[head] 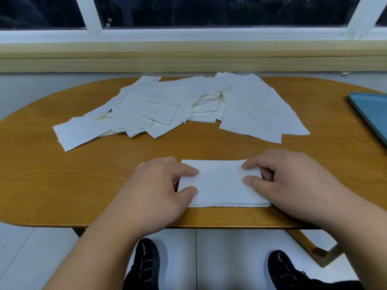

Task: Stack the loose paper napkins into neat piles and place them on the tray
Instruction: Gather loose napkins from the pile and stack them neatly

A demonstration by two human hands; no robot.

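A pair of black shoes (pixel 146 264) stood on the pale tiled floor (pixel 31 248), nearest the viewer and just below the near rim of the oval orange-brown wooden worktop (pixel 62 174). On that worktop, close to its near edge, lay a flat stack of white paper napkins (pixel 222 183), its edges roughly square. The left hand (pixel 159 185) held the stack's left end, forefinger and thumb curled onto the top sheet. The right hand (pixel 287 178) held the right end likewise, with a little paper pinched up between forefinger and thumb. Whether the remaining fingers reached beneath the stack could not be determined.

Further back, across the middle of the worktop, lay a sprawling heap of loose white napkins (pixel 188 105), overlapping at many angles and well apart from the stack. A flat blue-grey tray (pixel 372 114) sat at the far right and was cut off by the edge of the view. No napkins were seen on the part that showed.

Assessment: the napkins appeared very light, soft and limp, liable to slide on one another, crease or tear. A stack would best be taken at both short ends, clamped top and bottom so that the sheets do not fan out.

The worktop looked smooth and level. Beyond it ran a cream ledge (pixel 188 57) under a white-framed window (pixel 92 15) with dark panes.
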